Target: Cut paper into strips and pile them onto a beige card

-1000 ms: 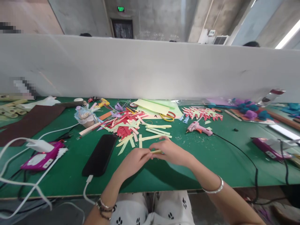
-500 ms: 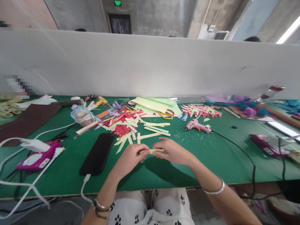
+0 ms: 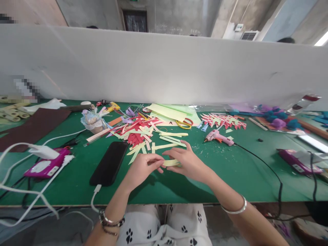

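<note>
Between my two hands, above the front of the green table, is a pale yellow paper strip [image 3: 170, 163]. My left hand [image 3: 146, 166] pinches its left end between thumb and fingers. My right hand [image 3: 191, 161] grips the other end, thumb below and fingers above, with the index finger raised. Just beyond the hands lie loose yellow and green paper strips [image 3: 167, 146]. Farther back is a heap of red, pink and green paper strips [image 3: 135, 136]. The strip's ends are partly hidden by my fingers.
A black phone [image 3: 109, 164] on a white cable lies left of my hands. To the right rests a pink glue gun [image 3: 219, 137] with a black cord. Yellow-handled scissors [image 3: 184, 124], a woven red-and-white paper piece [image 3: 222, 120] and a magenta power strip [image 3: 48, 164] surround the work spot.
The strip now shows its broad face between my hands, where before it looked narrower. My right index finger has lifted. The view has tilted down and shifted slightly.
</note>
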The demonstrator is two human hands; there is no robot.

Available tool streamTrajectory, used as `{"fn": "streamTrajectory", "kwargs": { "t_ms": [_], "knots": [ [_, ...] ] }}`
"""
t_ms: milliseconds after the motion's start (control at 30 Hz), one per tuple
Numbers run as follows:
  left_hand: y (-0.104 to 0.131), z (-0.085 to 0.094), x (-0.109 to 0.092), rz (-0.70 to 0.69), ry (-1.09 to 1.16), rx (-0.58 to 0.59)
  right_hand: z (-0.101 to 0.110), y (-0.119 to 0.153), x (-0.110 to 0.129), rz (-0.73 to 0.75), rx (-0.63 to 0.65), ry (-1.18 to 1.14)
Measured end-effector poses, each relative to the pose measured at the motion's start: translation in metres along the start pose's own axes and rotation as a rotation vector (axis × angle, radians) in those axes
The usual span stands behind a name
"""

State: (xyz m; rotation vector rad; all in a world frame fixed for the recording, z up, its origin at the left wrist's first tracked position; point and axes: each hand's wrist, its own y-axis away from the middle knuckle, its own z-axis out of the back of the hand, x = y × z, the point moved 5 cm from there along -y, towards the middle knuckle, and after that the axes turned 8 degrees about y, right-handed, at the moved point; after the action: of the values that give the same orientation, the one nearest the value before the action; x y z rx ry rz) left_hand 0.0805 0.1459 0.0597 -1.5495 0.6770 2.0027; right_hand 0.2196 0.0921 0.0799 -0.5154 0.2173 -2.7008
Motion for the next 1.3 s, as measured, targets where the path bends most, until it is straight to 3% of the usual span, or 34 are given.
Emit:
{"fn": "streamTrajectory", "kwargs": {
  "t_ms": [267,533,800,1033,1300],
  "knots": [
    [0.002,-0.003,-0.002,-0.039,-0.012,-0.027,-0.015,0.0,-0.009,-0.068,0.136,-0.074],
    [0.003,-0.011,-0.009,-0.093,-0.137,-0.063,-0.018,-0.001,-0.007,-0.153,0.129,-0.004],
    [0.0,-0.004,-0.002,-0.125,-0.162,-0.074,-0.012,0.004,-0.006,-0.054,0.103,-0.274],
    [0.002,-0.016,-0.002,-0.097,-0.043,-0.077,-0.018,0.004,-0.01,-0.217,0.081,-0.517],
    [0.0,-0.016,-0.005,-0.192,0.119,-0.118,-0.02,0.006,-0.011,-0.222,0.074,-0.681]
  ]
}}
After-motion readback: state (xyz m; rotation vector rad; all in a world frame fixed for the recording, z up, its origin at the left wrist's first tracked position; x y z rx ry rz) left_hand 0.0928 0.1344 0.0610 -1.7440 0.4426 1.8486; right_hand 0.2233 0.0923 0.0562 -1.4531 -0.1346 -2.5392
